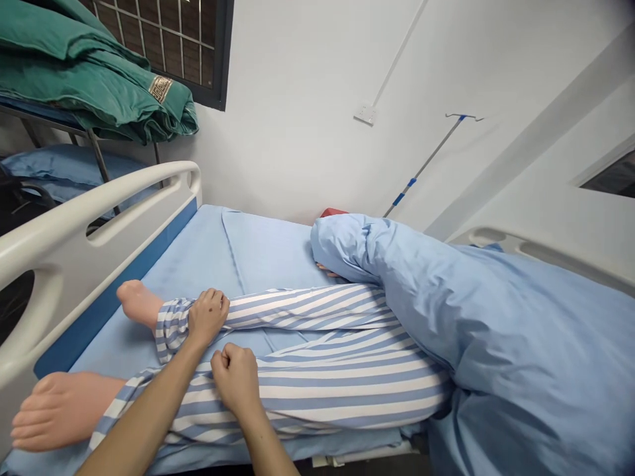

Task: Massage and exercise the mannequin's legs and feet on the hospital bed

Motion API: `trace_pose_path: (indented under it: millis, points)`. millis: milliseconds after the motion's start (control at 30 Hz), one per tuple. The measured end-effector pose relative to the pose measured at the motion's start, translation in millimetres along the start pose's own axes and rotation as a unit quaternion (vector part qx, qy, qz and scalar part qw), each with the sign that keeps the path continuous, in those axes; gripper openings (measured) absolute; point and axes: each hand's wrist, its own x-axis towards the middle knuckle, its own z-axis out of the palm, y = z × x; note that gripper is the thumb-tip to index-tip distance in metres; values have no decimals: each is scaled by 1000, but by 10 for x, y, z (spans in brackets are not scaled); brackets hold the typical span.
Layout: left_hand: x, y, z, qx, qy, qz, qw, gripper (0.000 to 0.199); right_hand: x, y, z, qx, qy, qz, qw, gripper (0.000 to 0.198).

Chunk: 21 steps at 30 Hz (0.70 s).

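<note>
Two legs in blue-and-white striped trousers [342, 393] lie stretched out on the bed; their smooth bare feet look like a manikin's. The near foot [59, 410] is at lower left, the far foot [141, 303] beyond it. My left hand [208, 314] lies over the far trouser leg [292, 307] just above the ankle, its fingers curled round the cloth. Closer to me, my right hand [235, 377] is closed in a fist at the near leg's shin, with no cloth visibly pinched in it. A light blue quilt [476, 304] covers the body from the thighs up.
The bed's cream footboard [99, 205] rises at the left, and a blue sheet [258, 248] covers the mattress. Behind it, green bedding [99, 86] is piled beneath a barred window [169, 39]. An IV pole [429, 162] stands by the wall. A raised side rail [540, 248] shows at right.
</note>
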Motion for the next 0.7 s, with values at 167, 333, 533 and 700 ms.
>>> trace_pose_path:
  millis: [167,333,533,700]
  points:
    - [21,13,-92,-83,48,8,995,22,0,-9,21,-36,18,11,999,24]
    - [-2,140,-485,-257,24,-48,965,25,-2,-39,-19,-33,39,9,999,24]
    - [-381,240,-792,-444,-14,-172,879,37,-13,-42,-77,-10,69,4,998,26]
    - [-776,159,-585,-386,-54,-208,897,38,-32,-37,-78,-25,64,1,998,28]
